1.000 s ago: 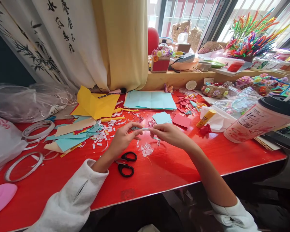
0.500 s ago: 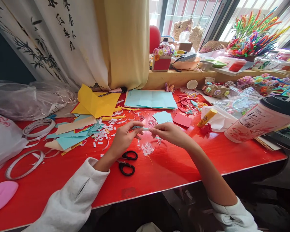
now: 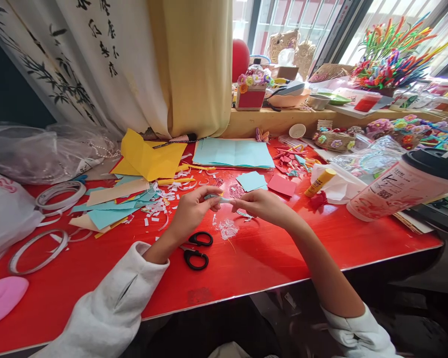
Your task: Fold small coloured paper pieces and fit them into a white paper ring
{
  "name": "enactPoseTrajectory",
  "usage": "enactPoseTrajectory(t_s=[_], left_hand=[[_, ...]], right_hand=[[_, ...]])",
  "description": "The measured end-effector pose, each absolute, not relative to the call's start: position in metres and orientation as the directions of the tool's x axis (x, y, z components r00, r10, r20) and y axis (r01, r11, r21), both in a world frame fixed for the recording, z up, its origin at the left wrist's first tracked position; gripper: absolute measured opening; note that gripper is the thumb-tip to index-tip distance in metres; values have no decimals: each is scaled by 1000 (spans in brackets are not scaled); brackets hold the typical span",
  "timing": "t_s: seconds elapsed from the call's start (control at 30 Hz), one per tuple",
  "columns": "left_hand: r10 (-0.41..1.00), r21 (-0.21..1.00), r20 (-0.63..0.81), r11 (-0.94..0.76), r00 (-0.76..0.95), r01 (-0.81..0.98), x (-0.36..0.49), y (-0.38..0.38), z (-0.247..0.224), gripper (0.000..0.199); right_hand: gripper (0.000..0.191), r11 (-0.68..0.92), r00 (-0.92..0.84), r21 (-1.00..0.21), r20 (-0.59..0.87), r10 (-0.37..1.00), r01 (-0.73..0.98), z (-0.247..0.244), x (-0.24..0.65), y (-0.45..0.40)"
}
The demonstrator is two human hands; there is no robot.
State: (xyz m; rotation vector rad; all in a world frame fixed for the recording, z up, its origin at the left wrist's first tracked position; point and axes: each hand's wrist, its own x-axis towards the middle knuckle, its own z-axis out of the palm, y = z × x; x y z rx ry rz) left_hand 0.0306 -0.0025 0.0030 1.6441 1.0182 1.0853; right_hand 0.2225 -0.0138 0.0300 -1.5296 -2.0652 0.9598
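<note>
Between my two hands is a small piece of light blue paper (image 3: 225, 200), held above the red table. My left hand (image 3: 194, 206) pinches its left end between thumb and fingers. At its right end, my right hand (image 3: 259, 204) pinches it with the fingertips. How the paper is folded or rolled is too small to tell. Below my left hand lies a pair of scissors (image 3: 196, 259), black handles toward me, blades partly hidden by my wrist. Just beyond my right hand are light blue paper squares (image 3: 251, 181) and a red paper square (image 3: 281, 185).
Paper scraps (image 3: 162, 209) litter the red table (image 3: 254, 258). Tape rolls (image 3: 60, 195) and coloured sheets (image 3: 112, 216) lie left; a yellow sheet (image 3: 145, 159) and blue sheets (image 3: 233, 153) lie behind. To the right stand a glue stick (image 3: 320, 182) and a large drink cup (image 3: 399, 189).
My hands stay almost in place, still pinching the blue paper. A small yellow bit now shows at my left fingertips. The view has shifted very slightly.
</note>
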Motion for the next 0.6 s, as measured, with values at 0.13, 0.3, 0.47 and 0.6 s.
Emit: enactPoseTrajectory(t_s=[0.13,0.3,0.47,0.6], left_hand=[[939,951,195,-252,282,182,30,-1,4,21],[938,945,182,-250,296,210,30,-1,5,20],[921,938,170,-261,350,229,28,1,3,22],[898,862,202,-353,391,365,27,1,3,27]], right_hand=[[50,152,-326,-724,-107,939,673,29,223,-13],[40,189,-355,-748,-66,932,636,26,226,-10],[30,226,-361,-769,-8,933,599,22,225,-9],[29,247,-326,-770,53,944,588,19,220,-10]])
